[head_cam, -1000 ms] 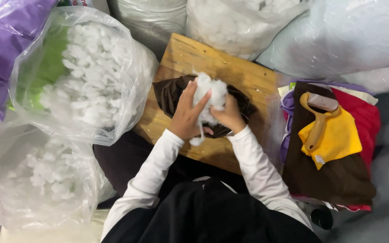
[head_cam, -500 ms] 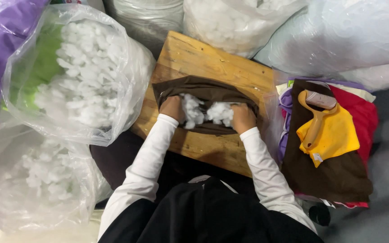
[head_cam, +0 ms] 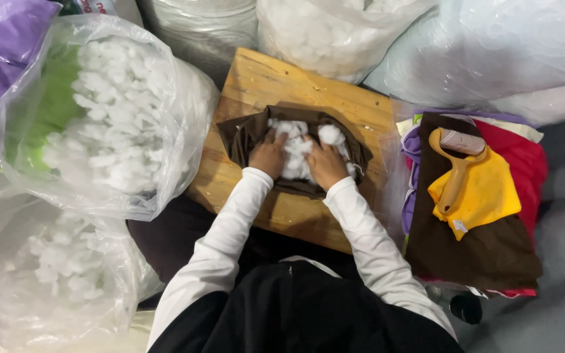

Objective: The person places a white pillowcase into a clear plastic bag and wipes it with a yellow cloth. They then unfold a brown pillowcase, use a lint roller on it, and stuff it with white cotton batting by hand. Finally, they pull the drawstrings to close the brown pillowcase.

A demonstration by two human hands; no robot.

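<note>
The brown cloth cover [head_cam: 246,134] lay spread open on the wooden bench [head_cam: 256,78], its long axis running left to right across the bench, straight ahead of the person and within easy reach of both arms. White stuffing [head_cam: 295,147] filled the middle of the cover, and both hands were pushed down into it side by side: the left hand [head_cam: 268,155] on the left part of the pile, the right hand [head_cam: 325,163] on the right part, close together but not touching each other. The fingers were spread and pressing on the stuffing rather than closed around anything, so neither hand looked clamped on a thing; how deep the fingertips went could not be told. Both hands were about equally near the cover's middle. The cover's dark rim stood up around the stuffing on the far side and at the left and right ends. Bare bench showed beyond the cover's far edge and between its near edge and the person. Left of the cover, a large clear bag of white stuffing [head_cam: 119,117] pressed against the bench's left edge. Right of the cover, a stack of coloured cloth pieces [head_cam: 485,248] lay just beside the bench, with a tan-handled roller [head_cam: 456,173] on top. More clear bags [head_cam: 335,33] crowded the far edge of the bench.
</note>
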